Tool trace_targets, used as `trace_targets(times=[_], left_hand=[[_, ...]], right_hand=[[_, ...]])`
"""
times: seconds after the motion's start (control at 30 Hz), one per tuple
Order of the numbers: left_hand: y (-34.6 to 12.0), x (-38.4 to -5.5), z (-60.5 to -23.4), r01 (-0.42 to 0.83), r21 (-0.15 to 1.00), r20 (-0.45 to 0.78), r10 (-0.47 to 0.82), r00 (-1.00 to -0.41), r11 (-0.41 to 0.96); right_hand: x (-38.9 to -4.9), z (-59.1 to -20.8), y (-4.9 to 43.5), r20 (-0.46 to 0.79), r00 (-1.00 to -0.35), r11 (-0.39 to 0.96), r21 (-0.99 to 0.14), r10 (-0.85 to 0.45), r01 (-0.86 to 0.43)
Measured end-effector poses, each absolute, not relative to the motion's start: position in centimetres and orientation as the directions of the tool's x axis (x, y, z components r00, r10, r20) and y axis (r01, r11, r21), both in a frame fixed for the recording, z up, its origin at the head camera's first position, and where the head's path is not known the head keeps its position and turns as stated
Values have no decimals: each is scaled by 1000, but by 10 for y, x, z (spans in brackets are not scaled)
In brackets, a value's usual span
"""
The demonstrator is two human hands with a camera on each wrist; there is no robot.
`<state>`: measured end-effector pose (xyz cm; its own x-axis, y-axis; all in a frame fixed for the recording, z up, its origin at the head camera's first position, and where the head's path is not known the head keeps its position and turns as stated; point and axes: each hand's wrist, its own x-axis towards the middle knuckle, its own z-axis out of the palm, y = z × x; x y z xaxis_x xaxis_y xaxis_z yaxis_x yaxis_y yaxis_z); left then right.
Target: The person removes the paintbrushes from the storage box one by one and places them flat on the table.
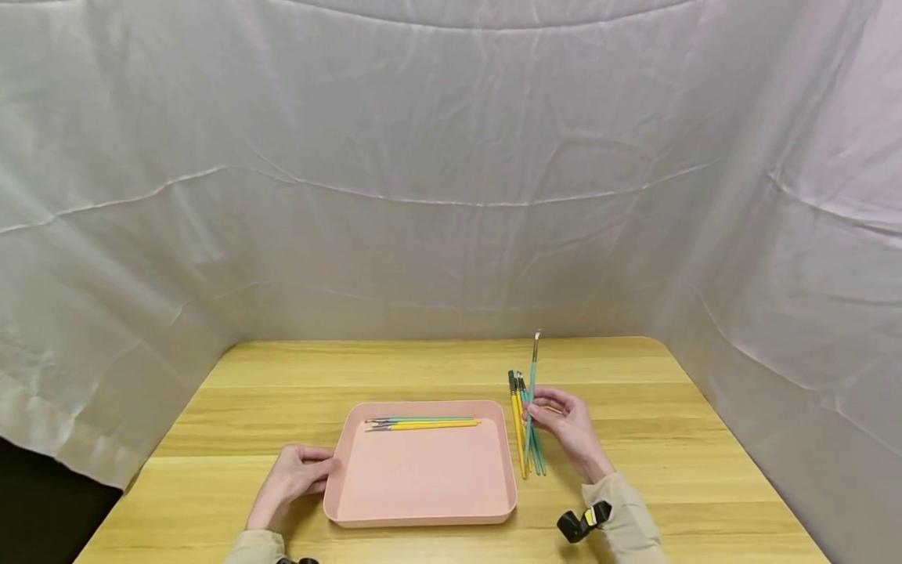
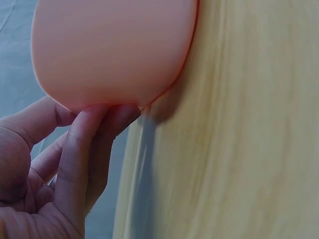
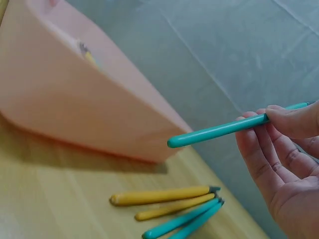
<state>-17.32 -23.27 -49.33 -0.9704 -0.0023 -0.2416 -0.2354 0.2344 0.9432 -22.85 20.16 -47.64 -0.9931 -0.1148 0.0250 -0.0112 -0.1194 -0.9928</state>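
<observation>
My right hand (image 1: 569, 427) pinches a teal-handled paintbrush (image 1: 532, 380) between thumb and fingers, its bristles pointing up and away. In the right wrist view, the rounded handle end of that brush (image 3: 214, 132) sticks out past the fingertips. Below it on the table lies a bunch of yellow brushes (image 3: 162, 195) and teal brushes (image 3: 184, 219). At the left side of a pink tray (image 1: 423, 478), my left hand (image 1: 292, 478) grips the wall, fingers against the outside. Inside the tray, near its far wall, several teal and yellow brushes (image 1: 423, 424) lie sideways with bristles to the left.
The wooden table (image 1: 669, 439) extends around the tray on all sides. Pale grey cloth (image 1: 451, 235) hangs behind the table and along both sides. A black wrist camera (image 1: 581, 523) sits on the right sleeve.
</observation>
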Motion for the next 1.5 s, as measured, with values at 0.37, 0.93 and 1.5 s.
trace_targets(times=[0.37,0.93,1.5], left_hand=[[-232,-173,-493,-245,939,-249,-17,-968,242],[-233,-173,-494,-230,946,-237,1,-972,228],[-234,-172,-494,-227,948,-236,17,-972,222]], right_hand=[[-232,-492,214,-32,-998,-47,-998,-56,34],[-237,-511,218,-99,-995,-109,-989,30,95],[-238,-519,213,-10,-993,183,-983,118,31]])
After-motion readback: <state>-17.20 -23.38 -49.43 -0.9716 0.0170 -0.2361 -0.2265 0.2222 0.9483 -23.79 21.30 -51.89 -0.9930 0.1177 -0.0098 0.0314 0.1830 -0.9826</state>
